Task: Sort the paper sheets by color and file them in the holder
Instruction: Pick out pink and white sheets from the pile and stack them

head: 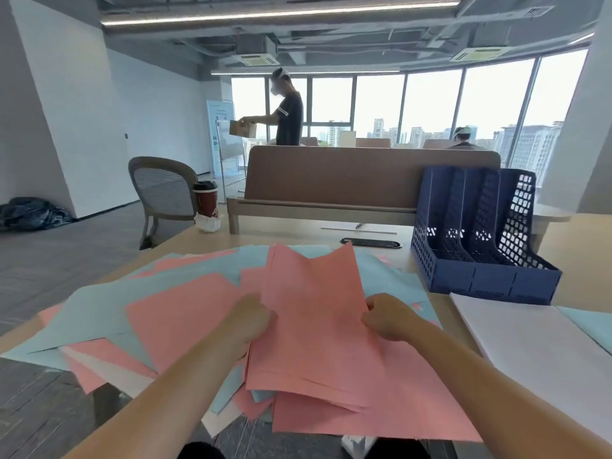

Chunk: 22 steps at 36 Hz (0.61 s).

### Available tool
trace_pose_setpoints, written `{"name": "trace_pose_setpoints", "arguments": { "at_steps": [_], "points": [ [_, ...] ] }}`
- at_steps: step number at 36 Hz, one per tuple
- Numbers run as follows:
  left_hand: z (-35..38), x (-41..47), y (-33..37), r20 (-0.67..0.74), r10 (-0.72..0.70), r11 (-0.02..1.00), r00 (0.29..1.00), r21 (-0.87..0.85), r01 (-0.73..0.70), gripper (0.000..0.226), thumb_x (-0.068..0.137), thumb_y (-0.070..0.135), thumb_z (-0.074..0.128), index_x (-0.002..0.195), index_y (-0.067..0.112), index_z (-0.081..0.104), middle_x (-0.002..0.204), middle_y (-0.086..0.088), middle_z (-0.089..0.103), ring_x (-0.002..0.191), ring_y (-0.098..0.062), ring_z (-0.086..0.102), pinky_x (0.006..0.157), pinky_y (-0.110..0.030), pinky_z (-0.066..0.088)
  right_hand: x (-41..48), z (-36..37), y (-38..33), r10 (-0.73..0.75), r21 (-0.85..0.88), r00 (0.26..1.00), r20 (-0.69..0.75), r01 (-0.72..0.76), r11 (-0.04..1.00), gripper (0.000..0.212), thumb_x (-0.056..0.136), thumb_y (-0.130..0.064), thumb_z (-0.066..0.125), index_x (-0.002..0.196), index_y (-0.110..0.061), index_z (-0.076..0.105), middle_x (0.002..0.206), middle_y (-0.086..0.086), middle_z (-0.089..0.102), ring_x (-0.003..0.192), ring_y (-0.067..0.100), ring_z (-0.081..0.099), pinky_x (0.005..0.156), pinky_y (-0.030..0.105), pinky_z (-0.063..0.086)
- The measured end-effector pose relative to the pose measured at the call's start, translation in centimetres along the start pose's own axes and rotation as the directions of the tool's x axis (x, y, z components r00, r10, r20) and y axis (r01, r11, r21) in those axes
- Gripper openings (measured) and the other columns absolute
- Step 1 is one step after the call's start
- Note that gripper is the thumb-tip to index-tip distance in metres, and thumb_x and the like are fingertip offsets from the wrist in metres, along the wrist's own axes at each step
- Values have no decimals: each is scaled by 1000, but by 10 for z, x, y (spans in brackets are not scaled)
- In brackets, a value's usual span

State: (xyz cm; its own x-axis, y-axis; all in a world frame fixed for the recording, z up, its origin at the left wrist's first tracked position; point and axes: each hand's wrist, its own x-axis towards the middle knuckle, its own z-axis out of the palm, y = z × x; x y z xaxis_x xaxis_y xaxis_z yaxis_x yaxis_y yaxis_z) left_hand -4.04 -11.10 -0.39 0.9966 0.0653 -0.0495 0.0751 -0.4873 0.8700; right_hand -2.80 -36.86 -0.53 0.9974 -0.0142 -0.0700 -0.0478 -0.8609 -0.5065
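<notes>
A stack of pink sheets [314, 319] is lifted off the desk, its far end raised. My left hand [250, 321] grips its left edge and my right hand [385, 318] pinches its right edge. Underneath lies a loose spread of pink sheets [178, 313] and light blue sheets [96, 313], with some white ones at the near left. The dark blue file holder [480, 236], with three slots that look empty, stands upright at the right back of the desk, apart from both hands.
A pile of white sheets [536, 346] lies at the right, a light blue sheet [592, 326] beside it. A brown desk divider [347, 180] closes the back. A cup [205, 200] stands at the desk's far left corner, a chair [162, 190] behind it. Two people work farther back.
</notes>
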Motion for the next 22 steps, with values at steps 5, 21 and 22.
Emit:
{"name": "trace_pose_setpoints", "arguments": {
  "at_steps": [5,21,22],
  "points": [
    [-5,-4,-7,-42,-16,1000,999,13,16,29,85,0,57,110,10,67,108,-13,68,99,-31,63,74,-29,47,0,6,1,-13,-255,998,67,30,967,17,83,-7,51,72,-19,54,92,1,60,83,24,58,65,27,42],
    [-23,-1,3,-29,-33,996,999,-88,31,43,58,22,55,96,11,70,99,-13,70,88,-27,62,72,-28,44,14,-2,-2,-51,-377,997,51,67,924,13,93,-29,59,93,-17,54,98,0,56,88,19,51,77,27,43],
    [-25,2,1,-34,-40,995,999,-97,37,35,65,18,61,97,10,70,100,-14,70,89,-28,63,74,-29,45,15,-4,-1,-73,-344,997,21,76,936,10,93,-25,59,88,-17,55,96,0,58,82,16,51,71,24,40]
  ]
}}
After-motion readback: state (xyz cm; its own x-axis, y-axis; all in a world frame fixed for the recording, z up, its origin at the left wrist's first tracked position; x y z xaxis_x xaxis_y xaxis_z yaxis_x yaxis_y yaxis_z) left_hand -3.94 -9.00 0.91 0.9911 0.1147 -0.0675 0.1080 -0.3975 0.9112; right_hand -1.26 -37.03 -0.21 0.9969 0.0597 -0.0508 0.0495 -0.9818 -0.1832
